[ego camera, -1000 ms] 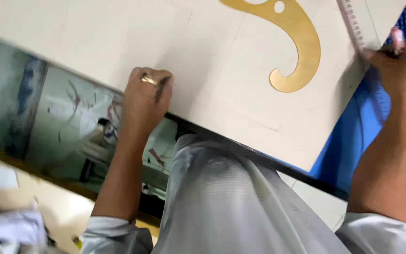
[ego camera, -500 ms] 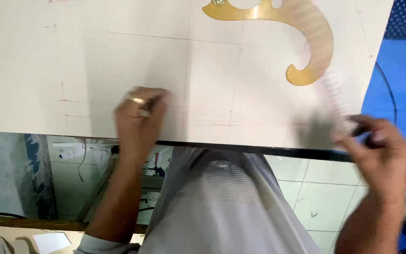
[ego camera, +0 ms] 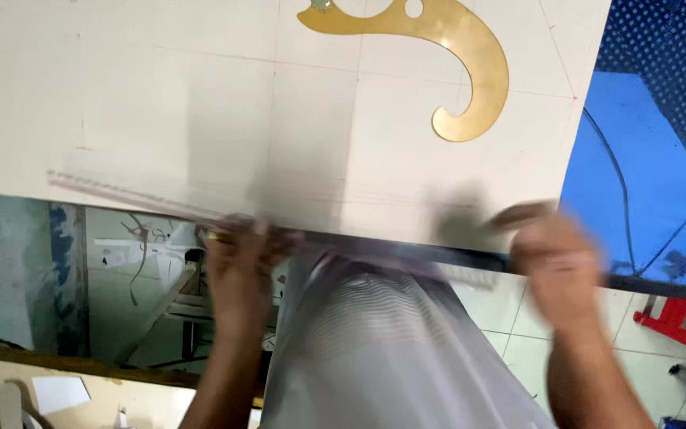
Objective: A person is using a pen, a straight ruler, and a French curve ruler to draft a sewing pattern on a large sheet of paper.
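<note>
Gripped at both ends, a long clear ruler [ego camera: 200, 213] is seen in the head view, lying along the near edge of a pale sheet of pattern paper [ego camera: 200, 95]. Its long axis runs from the far left, where one end rests on the paper, down toward the near right, so that it points left and slightly away. The left hand [ego camera: 239, 266] is closed over the ruler just past the paper's near edge, with a ring visible on one finger. The right hand [ego camera: 557, 266] is blurred by motion; its fingers appear curled near the ruler's right end, but whether that end is actually clasped cannot be told. Most of the ruler's right half is smeared by the blur and partly hidden behind the hands. A brass-coloured curved drafting template [ego camera: 470, 56] lies on the paper, well apart from the ruler, toward the far right, with its hooked end turned toward the near side. A blue cloth [ego camera: 645, 175] is spread to the right of the paper. The person's light striped shirt [ego camera: 390, 349] fills the near middle of the view.
</note>
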